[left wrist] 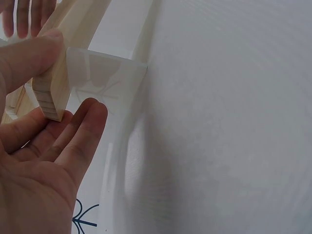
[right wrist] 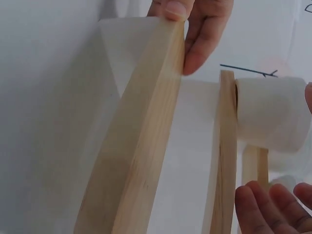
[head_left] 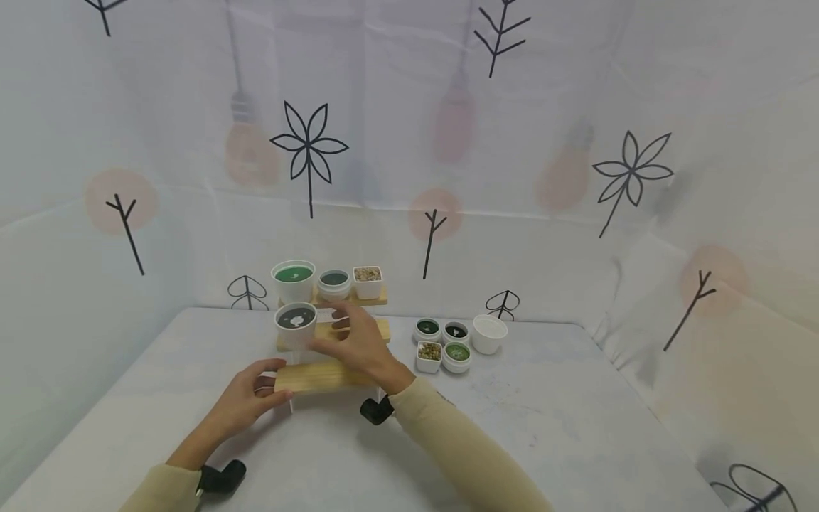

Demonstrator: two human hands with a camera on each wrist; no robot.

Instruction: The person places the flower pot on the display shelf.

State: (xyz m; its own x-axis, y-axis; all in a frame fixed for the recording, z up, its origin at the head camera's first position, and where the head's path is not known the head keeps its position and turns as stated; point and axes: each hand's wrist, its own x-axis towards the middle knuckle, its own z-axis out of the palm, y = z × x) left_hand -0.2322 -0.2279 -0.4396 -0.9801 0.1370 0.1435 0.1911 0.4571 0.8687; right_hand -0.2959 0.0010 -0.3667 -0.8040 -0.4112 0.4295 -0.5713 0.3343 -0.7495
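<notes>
left hand (head_left: 242,398) pinching the end of the front wooden board (head_left: 320,377), right hand (head_left: 363,348) loosely spread, dark-filled white cup (head_left: 296,326) just left of it on the middle board (right wrist: 226,156), three filled containers (head_left: 334,286) beyond, small pots (head_left: 457,357) to its right

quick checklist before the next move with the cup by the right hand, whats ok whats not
1. Left hand grips left end of lowest shelf: ok.
2. Dark-filled cup over left end of middle shelf: ok.
3. Cup's base fully flat: cannot tell, though it looks close against the shelf.
4. Right hand clear of that cup: cannot tell, too close to judge contact.
5. Three containers upright on top shelf: ok.
6. Four small pots standing on table: ok.
</notes>
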